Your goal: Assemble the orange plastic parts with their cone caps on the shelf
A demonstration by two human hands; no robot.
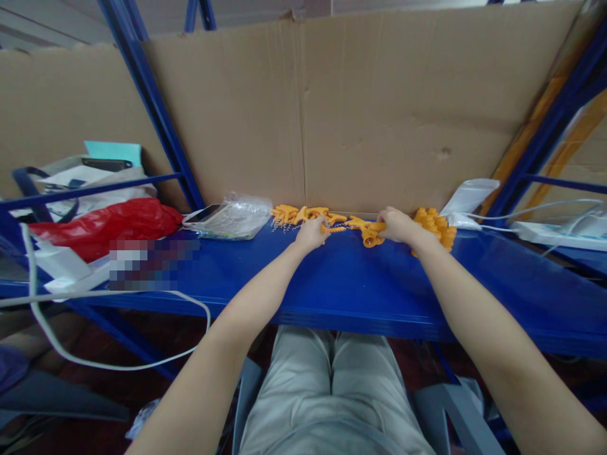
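Note:
My left hand point(312, 234) is closed around a small orange plastic piece point(324, 235) at the middle of the blue shelf, with a ribbed orange bit poking out beside the fingertips. With bent fingers, my right hand point(397, 225) grips the end of another orange plastic piece point(378, 226). An orange piece with round cup-like ends point(372, 239) lies between the hands. Behind my left hand is a row of orange figure-like pieces point(296, 215) with thin metal chains point(279, 225). A stack of orange ribbed pieces point(435, 229) sits right of my right hand. My fingers partly hide the held pieces.
Cardboard point(379, 107) walls the back of the blue shelf point(360, 284). Left are a clear plastic bag point(246, 218), a red bag point(128, 224) and a white cable point(118, 365). A white packet point(469, 196) and a power strip point(559, 234) lie right.

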